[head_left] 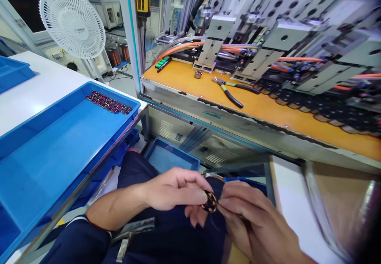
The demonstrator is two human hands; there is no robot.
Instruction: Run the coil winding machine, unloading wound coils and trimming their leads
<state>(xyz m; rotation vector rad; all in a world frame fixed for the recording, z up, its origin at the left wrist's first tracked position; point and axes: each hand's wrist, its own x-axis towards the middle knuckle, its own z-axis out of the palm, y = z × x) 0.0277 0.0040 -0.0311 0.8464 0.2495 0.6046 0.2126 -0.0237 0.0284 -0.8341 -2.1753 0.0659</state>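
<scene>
A small round motor stator [210,201], black with copper windings, is held over my lap. My left hand [178,192] grips it between thumb and fingers, with the other fingers curled below. The fingertips of my right hand [250,212] are pinched together at the stator's right edge. What they pinch is too small to make out; a faint thin strand hangs just below. On the orange bench ahead, another stator [198,74] stands alone near a pair of cutting pliers [228,91] with dark, yellow-marked handles.
A blue tray [59,137] on the left holds a block of several stators [108,102] at its far end. Many dark stators [315,105] line the bench at right under machine fixtures [274,45]. A white fan [73,22] stands behind; a blue bin [172,157] sits below.
</scene>
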